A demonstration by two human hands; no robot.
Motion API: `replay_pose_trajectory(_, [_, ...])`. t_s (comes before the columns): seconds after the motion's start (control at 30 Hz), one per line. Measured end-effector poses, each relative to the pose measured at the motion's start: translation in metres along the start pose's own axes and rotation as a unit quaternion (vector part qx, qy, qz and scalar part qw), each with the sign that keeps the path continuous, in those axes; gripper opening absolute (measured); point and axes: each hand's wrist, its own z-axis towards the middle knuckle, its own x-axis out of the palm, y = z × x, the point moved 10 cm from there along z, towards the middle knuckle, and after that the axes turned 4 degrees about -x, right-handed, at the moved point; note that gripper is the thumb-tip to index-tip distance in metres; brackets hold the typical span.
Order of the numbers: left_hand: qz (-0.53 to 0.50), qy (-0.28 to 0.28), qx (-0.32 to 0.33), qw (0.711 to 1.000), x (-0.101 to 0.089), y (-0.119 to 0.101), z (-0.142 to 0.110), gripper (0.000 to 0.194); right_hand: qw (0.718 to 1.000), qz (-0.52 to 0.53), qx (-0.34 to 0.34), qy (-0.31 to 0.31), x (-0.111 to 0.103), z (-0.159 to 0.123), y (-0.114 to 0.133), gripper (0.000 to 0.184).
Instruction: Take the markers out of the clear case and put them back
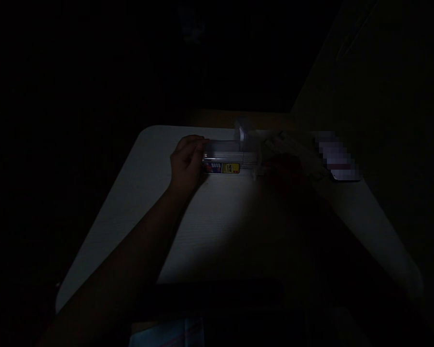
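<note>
My left hand [187, 161] grips the left end of a long clear plastic case [231, 156], its fingers curling over the top. A yellow, blue and red printed label [221, 168] runs along the case's lower front. A clear upright piece [242, 132] rises from the case's far right part. My right hand [282, 167] is a dim shape in deep shadow just right of the case. Its fingers cannot be made out, and I cannot tell whether it touches the case.
The case lies on a pale table [130, 207] with rounded corners. Pale clutter [296, 149] lies to its right, beside a pixelated, unidentifiable patch [336, 159]. A striped cloth [166, 333] shows below the table's near edge. The surroundings are very dark.
</note>
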Motion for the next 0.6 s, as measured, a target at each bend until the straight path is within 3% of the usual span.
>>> replay_pose_trajectory(0.17, [0.000, -0.001, -0.001, 1.000, 0.000, -0.001, 0.000, 0.026, 0.999, -0.025, 0.037, 0.002, -0.007, -0.008, -0.013, 0.034])
replay_pose_trajectory(0.43, [0.015, -0.003, -0.010, 1.000, 0.000, 0.001, 0.000, 0.031, 0.997, -0.026, 0.019, 0.066, 0.008, 0.001, 0.007, 0.035])
replay_pose_trajectory(0.6, [0.012, 0.000, -0.012, 1.000, 0.001, 0.001, 0.000, 0.030, 0.997, -0.047, 0.035, 0.054, 0.001, -0.003, -0.003, 0.035])
